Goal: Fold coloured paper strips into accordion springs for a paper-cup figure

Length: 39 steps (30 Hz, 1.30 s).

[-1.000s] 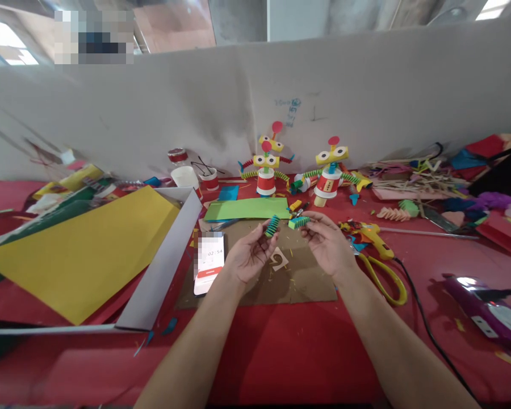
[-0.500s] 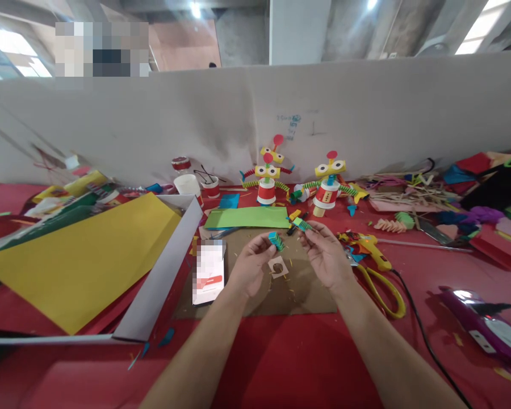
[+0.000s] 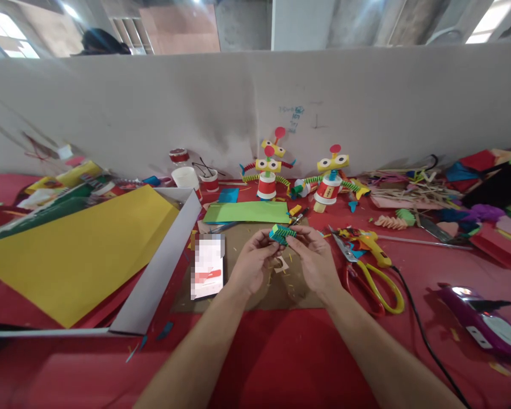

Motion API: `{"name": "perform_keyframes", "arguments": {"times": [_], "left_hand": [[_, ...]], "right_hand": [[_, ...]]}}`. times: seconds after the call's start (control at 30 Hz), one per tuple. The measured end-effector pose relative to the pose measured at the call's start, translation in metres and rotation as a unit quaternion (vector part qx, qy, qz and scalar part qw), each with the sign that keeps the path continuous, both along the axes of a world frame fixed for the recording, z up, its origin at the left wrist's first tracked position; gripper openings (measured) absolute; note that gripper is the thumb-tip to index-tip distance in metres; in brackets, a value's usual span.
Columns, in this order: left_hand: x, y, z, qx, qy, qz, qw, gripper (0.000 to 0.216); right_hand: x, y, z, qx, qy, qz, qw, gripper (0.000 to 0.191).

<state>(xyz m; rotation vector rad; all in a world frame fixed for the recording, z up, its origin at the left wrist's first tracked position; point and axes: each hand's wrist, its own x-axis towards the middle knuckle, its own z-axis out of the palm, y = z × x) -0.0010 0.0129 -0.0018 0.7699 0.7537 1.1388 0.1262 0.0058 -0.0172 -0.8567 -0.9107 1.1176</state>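
Small blue and green accordion-folded paper springs [image 3: 283, 233] are pressed together between my two hands, above the brown cardboard. My left hand [image 3: 254, 262] pinches them at the left end, fingers closed. On the other side my right hand [image 3: 316, 260] grips the right end, its thumb lying across the front folds. Where one spring stops and the other starts is hard to make out. Beneath the hands lies a small pale paper square with a round hole [image 3: 281, 264], partly covered by my fingers.
Paper-cup robot figures [image 3: 328, 190] stand at the back beside a light green paper strip [image 3: 247, 212]. Scissors [image 3: 377, 287] and a yellow glue gun [image 3: 377, 250] lie at right. A phone [image 3: 208, 275] and a white box [image 3: 157, 272] holding coloured paper are at left.
The hands have come together. The folded paper springs, held apart in separate hands before, now meet between the fingers. More of the scissors shows.
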Motion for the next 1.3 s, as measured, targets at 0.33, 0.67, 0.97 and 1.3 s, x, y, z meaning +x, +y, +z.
{"name": "perform_keyframes", "arguments": {"times": [0.33, 0.67, 0.97, 1.3], "left_hand": [[0.002, -0.006, 0.009, 0.009, 0.038, 0.020, 0.999, 0.023], [0.003, -0.003, 0.004, 0.018, 0.017, 0.048, 0.999, 0.021], [-0.001, 0.005, 0.001, -0.053, -0.071, 0.071, 0.994, 0.018], [-0.001, 0.005, 0.004, -0.073, -0.094, 0.068, 0.991, 0.006]], "right_hand": [[0.001, -0.004, 0.003, 0.011, -0.106, -0.012, 0.994, 0.019], [0.002, -0.005, 0.006, 0.037, -0.121, 0.010, 0.992, 0.025], [0.002, -0.005, 0.009, 0.001, -0.067, 0.061, 0.996, 0.033], [0.007, 0.000, 0.003, -0.015, -0.131, 0.032, 0.991, 0.032]]}}
